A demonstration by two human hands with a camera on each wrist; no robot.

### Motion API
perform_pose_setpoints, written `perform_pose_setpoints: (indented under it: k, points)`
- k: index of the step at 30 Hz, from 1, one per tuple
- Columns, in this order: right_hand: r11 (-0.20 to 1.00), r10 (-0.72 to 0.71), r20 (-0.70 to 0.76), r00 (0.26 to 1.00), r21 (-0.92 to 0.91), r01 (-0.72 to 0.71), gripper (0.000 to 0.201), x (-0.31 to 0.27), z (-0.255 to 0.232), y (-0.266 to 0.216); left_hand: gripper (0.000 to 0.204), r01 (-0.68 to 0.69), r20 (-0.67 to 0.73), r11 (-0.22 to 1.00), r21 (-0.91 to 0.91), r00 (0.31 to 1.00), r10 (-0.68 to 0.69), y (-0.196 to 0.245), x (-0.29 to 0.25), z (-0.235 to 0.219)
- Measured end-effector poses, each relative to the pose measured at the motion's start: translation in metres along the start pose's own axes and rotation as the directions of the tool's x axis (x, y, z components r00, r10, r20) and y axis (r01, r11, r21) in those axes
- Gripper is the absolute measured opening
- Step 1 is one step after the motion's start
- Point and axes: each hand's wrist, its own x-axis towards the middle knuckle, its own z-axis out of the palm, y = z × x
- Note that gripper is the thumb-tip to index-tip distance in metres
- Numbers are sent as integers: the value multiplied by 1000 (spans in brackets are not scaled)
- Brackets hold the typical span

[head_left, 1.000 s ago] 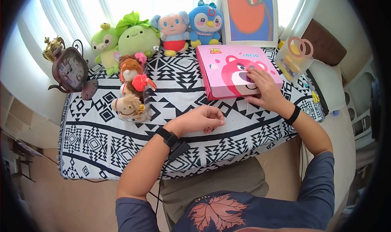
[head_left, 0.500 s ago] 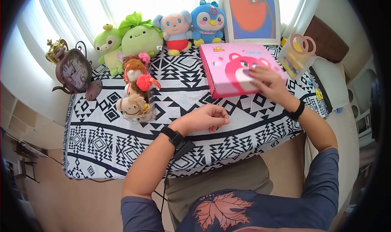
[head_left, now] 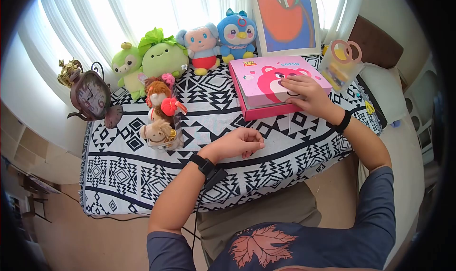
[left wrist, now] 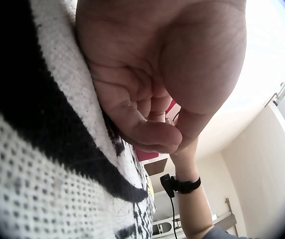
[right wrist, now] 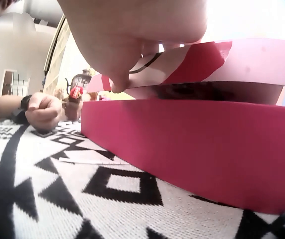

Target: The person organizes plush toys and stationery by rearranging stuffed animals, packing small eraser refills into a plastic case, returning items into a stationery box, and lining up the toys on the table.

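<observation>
The lid (right wrist: 254, 62) of a deep-pink box (right wrist: 197, 144) is held at its front edge by the right hand (right wrist: 132, 30), and a gap is left above the box's wall. A patterned black-and-white cloth (right wrist: 192, 219) is spread beneath. At far left, a loosely curled left hand (right wrist: 45, 113) is seen, well apart from the box.

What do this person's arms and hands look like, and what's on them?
The left hand and right hand are bare, without gloves. Each wrist has a black strap, left and right, carrying a small black device; the right one's trails a thin black cable. The dark blue-grey sleeves are short, leaving the forearms uncovered.
</observation>
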Motion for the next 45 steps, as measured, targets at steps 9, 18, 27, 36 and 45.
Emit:
perform_pose_setpoints:
  k: [9,18,27,36,45]
  points:
    - [987,79,8,997,137,-79,38,-20,6,11,14,5,-22,1000,-13,1000,-5,1,-1,2]
    - [533,-5,-878,479,-408,-742,98,-53,-93,147,18,26,-33,1000,12,999,-25,7,-3,4]
    - [661,741,-254,622,440,-608,84,-122,-68,178,15,36,-83,998,50,996,-32,9,-4,5]
    - [713,701,-393,595,365,-599,73,-118,-2,183,14,43,-81,998,54,996,-39,9,-4,5]
    - [578,722,-68,688,605,-547,89,-106,-8,140,16,51,-96,998,20,994,-49,8,-3,4]
